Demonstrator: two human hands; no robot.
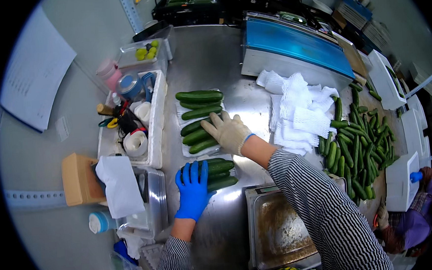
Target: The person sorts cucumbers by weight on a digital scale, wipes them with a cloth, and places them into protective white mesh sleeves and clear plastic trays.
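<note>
My left hand (193,194), in a blue glove, lies with its fingers over the left ends of the nearer group of cucumbers (220,173). Whether it grips them is hidden. These rest on a pale tray, mostly covered. My right hand (230,132), in a cream knit glove, has its fingers spread, and the tips touch cucumbers in the middle of the farther pack. That pack has several cucumbers side by side, among them a dark green cucumber (199,96) at its far end. White foam netting (180,116) shows beneath them. Both packs sit on the metal table (204,57).
White foam net sleeves (300,111) lie right, beside a heap of loose cucumbers (365,144). Behind stands a blue-topped metal machine (295,41). A worn steel weighing platform (281,231) is near my right forearm. A foam box (157,138) holds tools at left. Another person (410,219) is at right.
</note>
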